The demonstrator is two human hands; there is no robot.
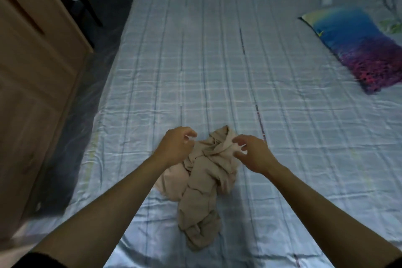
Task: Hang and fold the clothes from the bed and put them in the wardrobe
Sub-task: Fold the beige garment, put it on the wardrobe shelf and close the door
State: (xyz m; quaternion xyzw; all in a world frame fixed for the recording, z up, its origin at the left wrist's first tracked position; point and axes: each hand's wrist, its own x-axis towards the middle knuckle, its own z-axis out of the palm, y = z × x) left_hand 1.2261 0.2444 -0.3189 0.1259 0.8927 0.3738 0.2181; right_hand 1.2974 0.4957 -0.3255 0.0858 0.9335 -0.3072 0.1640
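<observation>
Head view: a person's left hand (177,147) and right hand (253,154) hover apart over a crumpled beige garment (206,178) at the near edge of the bed (217,61), fingers loosely curled and gripping nothing. It is the only garment visible on the checked sheet, unfolded, suggesting most of the pile is already cleared. A wooden wardrobe (32,93) stands to the left; a colourful pillow (356,45) lies far right.

garment (206,172) on bed (195,61), wardrobe (32,82) left
</observation>
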